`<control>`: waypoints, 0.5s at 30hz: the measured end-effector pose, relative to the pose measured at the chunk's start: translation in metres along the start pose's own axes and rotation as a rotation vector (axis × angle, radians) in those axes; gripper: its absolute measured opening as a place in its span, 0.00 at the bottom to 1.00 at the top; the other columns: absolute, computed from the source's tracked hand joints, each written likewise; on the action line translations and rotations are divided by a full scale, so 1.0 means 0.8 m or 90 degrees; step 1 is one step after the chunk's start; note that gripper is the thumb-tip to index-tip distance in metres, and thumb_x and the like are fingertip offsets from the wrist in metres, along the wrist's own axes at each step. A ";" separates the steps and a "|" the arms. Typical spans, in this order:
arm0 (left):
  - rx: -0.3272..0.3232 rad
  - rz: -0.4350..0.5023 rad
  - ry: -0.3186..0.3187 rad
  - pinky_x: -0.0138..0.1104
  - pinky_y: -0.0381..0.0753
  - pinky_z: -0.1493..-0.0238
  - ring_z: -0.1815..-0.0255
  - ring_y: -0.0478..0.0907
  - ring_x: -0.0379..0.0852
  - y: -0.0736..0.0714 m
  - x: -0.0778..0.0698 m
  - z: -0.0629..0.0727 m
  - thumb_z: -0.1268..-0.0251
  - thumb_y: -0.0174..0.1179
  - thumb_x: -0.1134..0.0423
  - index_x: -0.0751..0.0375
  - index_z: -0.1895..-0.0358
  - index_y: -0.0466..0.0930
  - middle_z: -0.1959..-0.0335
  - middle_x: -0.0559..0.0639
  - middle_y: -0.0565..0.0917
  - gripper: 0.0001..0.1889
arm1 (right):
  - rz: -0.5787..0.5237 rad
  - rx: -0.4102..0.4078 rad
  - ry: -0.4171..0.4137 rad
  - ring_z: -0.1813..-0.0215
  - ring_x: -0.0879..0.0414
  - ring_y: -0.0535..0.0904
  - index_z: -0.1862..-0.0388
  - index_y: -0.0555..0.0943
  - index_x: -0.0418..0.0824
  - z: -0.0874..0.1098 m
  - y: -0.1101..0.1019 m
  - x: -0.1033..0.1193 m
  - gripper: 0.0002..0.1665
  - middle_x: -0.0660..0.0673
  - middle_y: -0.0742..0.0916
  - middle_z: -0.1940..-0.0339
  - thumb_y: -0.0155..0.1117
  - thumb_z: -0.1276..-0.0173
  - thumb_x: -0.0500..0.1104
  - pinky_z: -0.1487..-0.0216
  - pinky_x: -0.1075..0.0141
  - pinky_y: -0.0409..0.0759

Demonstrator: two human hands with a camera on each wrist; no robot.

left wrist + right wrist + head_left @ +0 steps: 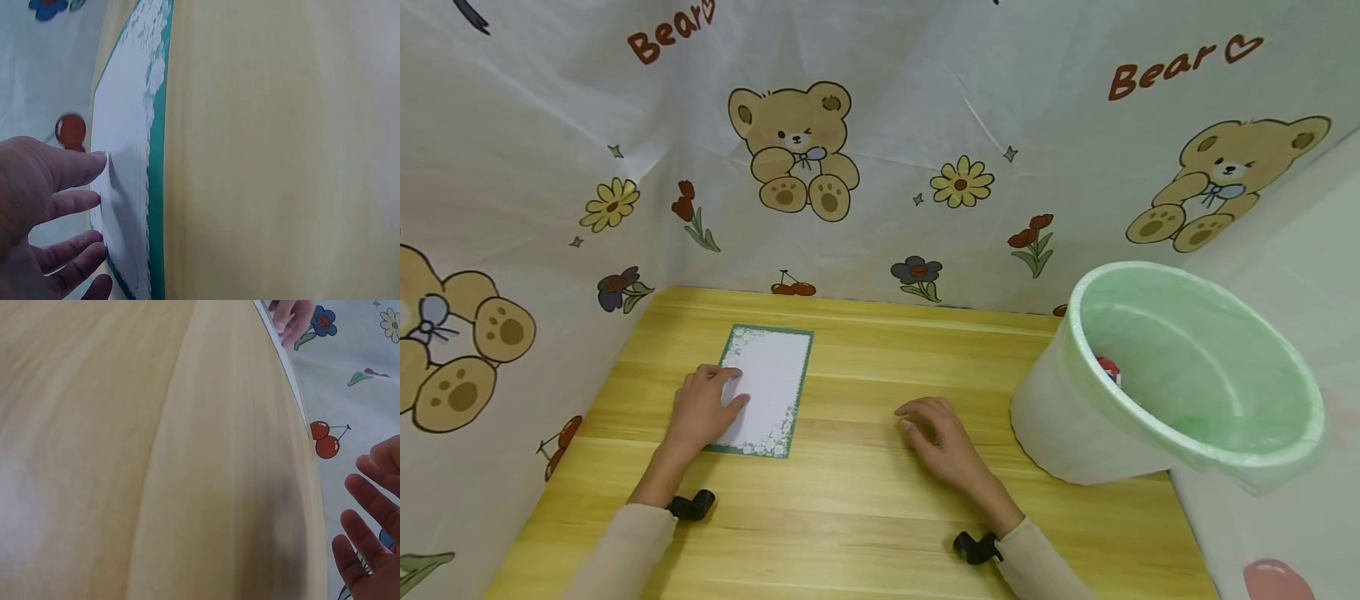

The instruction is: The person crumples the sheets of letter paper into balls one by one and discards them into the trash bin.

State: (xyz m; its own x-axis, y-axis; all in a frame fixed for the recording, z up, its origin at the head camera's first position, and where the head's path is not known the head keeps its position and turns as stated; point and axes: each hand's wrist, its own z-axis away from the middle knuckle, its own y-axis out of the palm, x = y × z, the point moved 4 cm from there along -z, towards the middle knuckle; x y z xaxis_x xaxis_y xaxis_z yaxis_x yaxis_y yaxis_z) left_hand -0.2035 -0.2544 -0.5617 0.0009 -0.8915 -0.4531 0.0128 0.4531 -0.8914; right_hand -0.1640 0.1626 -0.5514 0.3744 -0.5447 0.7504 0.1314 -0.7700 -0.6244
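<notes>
A white sheet with a green border and pale floral corners (771,383) lies flat on the wooden table, left of the middle. My left hand (703,407) rests over its left side, fingers spread and fingertips touching the paper; in the left wrist view the thumb and fingers (69,203) meet its surface without pinching it. To the right of the sheet, my right hand (943,442) hovers just above the wood, its fingers loosely bent and nothing in them. The right wrist view shows those relaxed fingers (369,519) apart from any object.
At the table's right stands a white bin (1060,417) with a pale green liner; a small red and blue item (1109,370) shows inside. A white cloth printed with bears (880,150) hangs behind and beside the wooden table (850,525). Black camera mounts sit at both wrists.
</notes>
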 end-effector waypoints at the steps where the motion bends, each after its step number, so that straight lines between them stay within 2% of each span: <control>1: 0.001 0.004 0.010 0.67 0.70 0.38 0.33 0.70 0.74 0.004 -0.010 0.001 0.26 0.70 0.57 0.64 0.30 0.80 0.32 0.74 0.74 0.26 | 0.000 0.002 -0.002 0.36 0.53 0.79 0.43 0.88 0.46 0.001 0.001 0.000 0.11 0.53 0.90 0.43 0.65 0.18 0.44 0.35 0.47 0.79; 6: 0.000 0.005 0.070 0.63 0.74 0.39 0.37 0.75 0.69 0.027 -0.060 0.009 0.28 0.72 0.58 0.63 0.32 0.83 0.37 0.70 0.80 0.24 | 0.004 0.012 -0.008 0.37 0.54 0.79 0.43 0.88 0.46 0.006 0.007 0.000 0.11 0.53 0.90 0.43 0.65 0.18 0.44 0.36 0.50 0.79; 10: 0.006 -0.003 0.122 0.58 0.78 0.43 0.41 0.79 0.63 0.050 -0.099 0.019 0.29 0.74 0.57 0.59 0.34 0.85 0.42 0.63 0.83 0.24 | 0.001 0.033 0.008 0.36 0.54 0.78 0.41 0.87 0.46 0.008 0.009 0.001 0.12 0.53 0.90 0.42 0.66 0.18 0.45 0.35 0.49 0.79; 15: 0.020 0.008 0.207 0.49 0.79 0.49 0.49 0.80 0.55 0.076 -0.147 0.034 0.29 0.73 0.64 0.58 0.35 0.87 0.46 0.58 0.84 0.21 | 0.023 0.057 0.030 0.32 0.52 0.77 0.40 0.86 0.47 0.009 0.008 -0.004 0.14 0.52 0.88 0.38 0.68 0.20 0.45 0.30 0.46 0.77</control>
State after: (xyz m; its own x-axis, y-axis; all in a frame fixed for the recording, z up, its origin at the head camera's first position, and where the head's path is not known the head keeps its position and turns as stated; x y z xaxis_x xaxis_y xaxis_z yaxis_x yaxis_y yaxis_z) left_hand -0.1757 -0.1220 -0.5624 -0.3183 -0.8353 -0.4484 0.0452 0.4590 -0.8873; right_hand -0.1580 0.1618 -0.5589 0.3376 -0.5877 0.7353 0.2004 -0.7183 -0.6662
